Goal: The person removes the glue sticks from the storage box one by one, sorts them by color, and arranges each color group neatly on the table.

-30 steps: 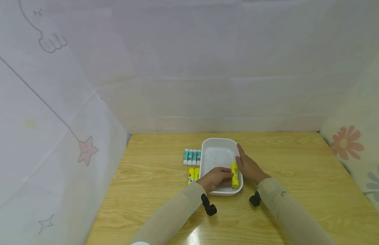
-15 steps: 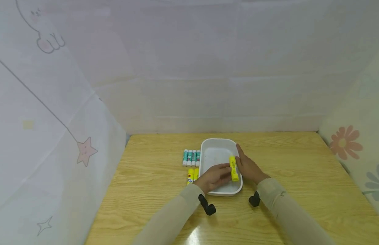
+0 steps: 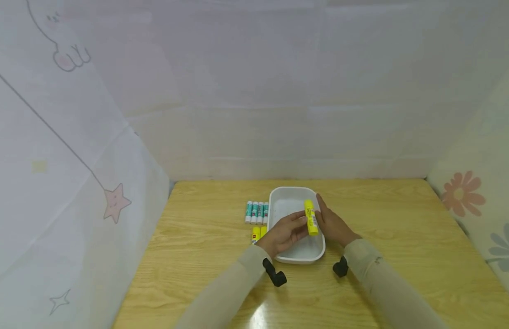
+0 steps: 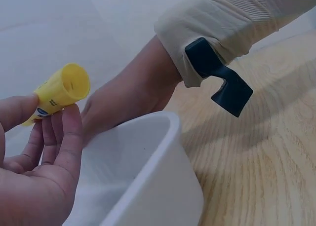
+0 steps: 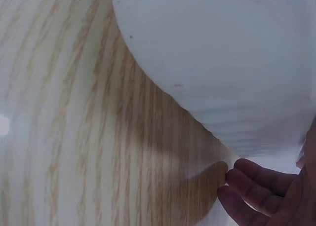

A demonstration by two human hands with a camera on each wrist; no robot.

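Observation:
My left hand (image 3: 284,233) pinches a yellow glue stick (image 3: 311,217) between thumb and fingers, above the white tray (image 3: 299,261). In the left wrist view, the hollow round end of the glue stick (image 4: 75,83) faces the camera, with the fingertips supporting it from below. My right hand (image 3: 335,225) holds the tray's right side, its thumb at the rim. Seen from the right wrist, the fingers (image 5: 261,181) lie against the outer side of the tray (image 5: 212,53), low near the table.
Left of the tray, several small glue sticks with teal labels (image 3: 254,212) lie in a row. Nearer to me are yellow glue sticks (image 3: 256,234), partly hidden by the tray and left arm. All rest on a wooden table (image 3: 205,237) with patterned cloth (image 3: 254,114) behind it.
My left hand has lifted the yellow glue stick away from the tray's near right part, up and slightly left. The right hand stays at the tray's side.

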